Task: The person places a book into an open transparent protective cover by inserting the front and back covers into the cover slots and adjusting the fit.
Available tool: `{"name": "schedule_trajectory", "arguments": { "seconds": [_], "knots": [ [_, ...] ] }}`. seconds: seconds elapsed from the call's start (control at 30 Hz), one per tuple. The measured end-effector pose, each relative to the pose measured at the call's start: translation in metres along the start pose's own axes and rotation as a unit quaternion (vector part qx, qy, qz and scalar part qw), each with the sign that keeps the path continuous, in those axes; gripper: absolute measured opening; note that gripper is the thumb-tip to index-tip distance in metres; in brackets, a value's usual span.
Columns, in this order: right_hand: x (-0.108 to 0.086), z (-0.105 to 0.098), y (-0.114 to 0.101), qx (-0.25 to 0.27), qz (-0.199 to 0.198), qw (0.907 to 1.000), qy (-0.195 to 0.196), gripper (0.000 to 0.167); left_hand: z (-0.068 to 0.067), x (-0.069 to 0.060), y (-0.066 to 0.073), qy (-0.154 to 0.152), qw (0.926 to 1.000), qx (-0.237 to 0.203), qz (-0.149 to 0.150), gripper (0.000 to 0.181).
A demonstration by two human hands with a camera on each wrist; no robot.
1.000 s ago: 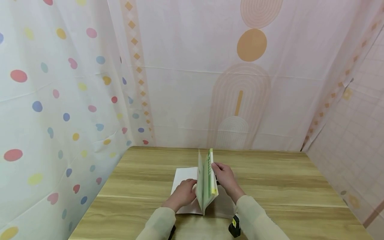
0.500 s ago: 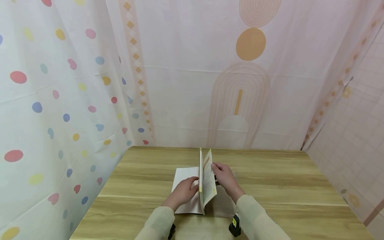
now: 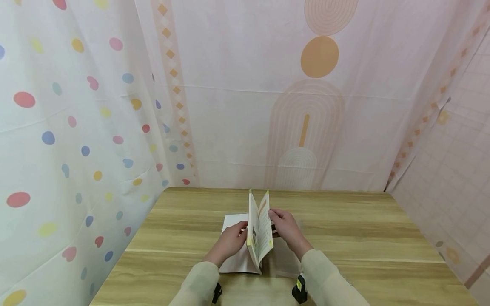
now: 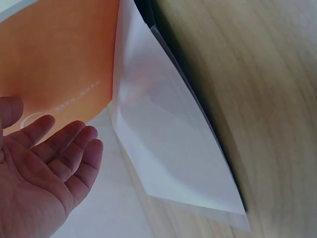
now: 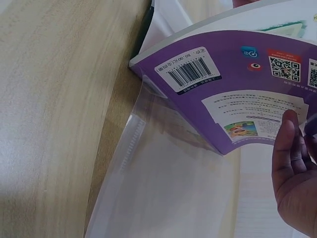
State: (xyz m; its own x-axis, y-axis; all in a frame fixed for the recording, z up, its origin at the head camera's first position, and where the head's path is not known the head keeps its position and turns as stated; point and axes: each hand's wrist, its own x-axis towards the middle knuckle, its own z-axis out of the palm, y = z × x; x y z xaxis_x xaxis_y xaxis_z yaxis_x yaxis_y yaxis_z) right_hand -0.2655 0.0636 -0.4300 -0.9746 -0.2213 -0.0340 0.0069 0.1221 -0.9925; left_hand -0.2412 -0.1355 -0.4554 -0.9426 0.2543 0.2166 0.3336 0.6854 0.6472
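Note:
A book (image 3: 264,233) stands on its spine with its pages fanned apart. Its purple back cover (image 5: 198,89) carries a barcode, and an orange sheet (image 4: 59,64) shows on its other side. My left hand (image 3: 231,241) touches the left part of the pages; in the left wrist view the same hand (image 4: 44,173) has loosely bent fingers beside the orange sheet. At the right part, my right hand (image 3: 287,229) pinches the edge, and in the right wrist view that hand (image 5: 297,178) lies against the purple cover.
A white sheet (image 3: 237,263) lies under the book at the left, and a clear plastic sleeve (image 5: 163,183) spreads out at the right. Both lie on a wood-grain table (image 3: 344,238). Patterned curtains (image 3: 229,127) hang behind the table.
The book's left block of pages has tilted left, away from the right part, widening the gap between them. My left hand has shifted slightly left; my right hand has barely moved.

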Motion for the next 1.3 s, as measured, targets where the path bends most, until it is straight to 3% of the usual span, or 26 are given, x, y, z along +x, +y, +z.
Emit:
{"name": "schedule_trajectory", "arguments": {
  "seconds": [0.57, 0.63, 0.73, 0.83, 0.87, 0.93, 1.0, 1.07, 1.17, 1.3],
  "knots": [
    [-0.003, 0.006, 0.004, -0.020, 0.010, 0.9997, 0.001, 0.042, -0.002, -0.004, -0.008, -0.017, 0.9997, -0.015, -0.011, 0.032],
    [-0.005, 0.007, 0.006, -0.032, 0.015, 0.9992, -0.017, 0.046, -0.001, -0.005, -0.007, -0.025, 0.9989, -0.037, -0.014, 0.034],
    [-0.010, 0.011, 0.013, -0.084, 0.017, 0.9951, -0.050, 0.052, 0.003, -0.006, -0.005, -0.068, 0.9925, -0.098, -0.029, 0.039],
    [-0.013, 0.017, 0.022, -0.204, -0.019, 0.9776, -0.047, 0.049, 0.009, -0.007, -0.003, -0.110, 0.9831, -0.141, -0.042, 0.041],
    [-0.014, 0.018, 0.024, -0.255, -0.034, 0.9658, -0.034, 0.047, 0.011, -0.007, -0.002, -0.115, 0.9831, -0.136, -0.042, 0.041],
    [-0.015, 0.020, 0.027, -0.362, -0.058, 0.9305, 0.011, 0.047, 0.013, -0.008, -0.002, -0.111, 0.9875, -0.107, -0.032, 0.038],
    [-0.016, 0.019, 0.028, -0.428, -0.057, 0.9006, 0.049, 0.051, 0.014, -0.009, -0.003, -0.098, 0.9920, -0.077, -0.022, 0.036],
    [-0.017, 0.018, 0.028, -0.459, -0.035, 0.8847, 0.070, 0.060, 0.014, -0.010, -0.004, -0.090, 0.9948, -0.046, -0.013, 0.034],
    [-0.017, 0.013, 0.027, -0.461, -0.019, 0.8830, 0.083, 0.055, 0.014, -0.010, -0.005, -0.088, 0.9957, -0.028, 0.003, 0.032],
    [-0.016, 0.004, 0.026, -0.448, -0.021, 0.8884, 0.099, 0.029, 0.015, -0.010, -0.004, -0.094, 0.9954, -0.020, 0.008, 0.031]
  ]
}}
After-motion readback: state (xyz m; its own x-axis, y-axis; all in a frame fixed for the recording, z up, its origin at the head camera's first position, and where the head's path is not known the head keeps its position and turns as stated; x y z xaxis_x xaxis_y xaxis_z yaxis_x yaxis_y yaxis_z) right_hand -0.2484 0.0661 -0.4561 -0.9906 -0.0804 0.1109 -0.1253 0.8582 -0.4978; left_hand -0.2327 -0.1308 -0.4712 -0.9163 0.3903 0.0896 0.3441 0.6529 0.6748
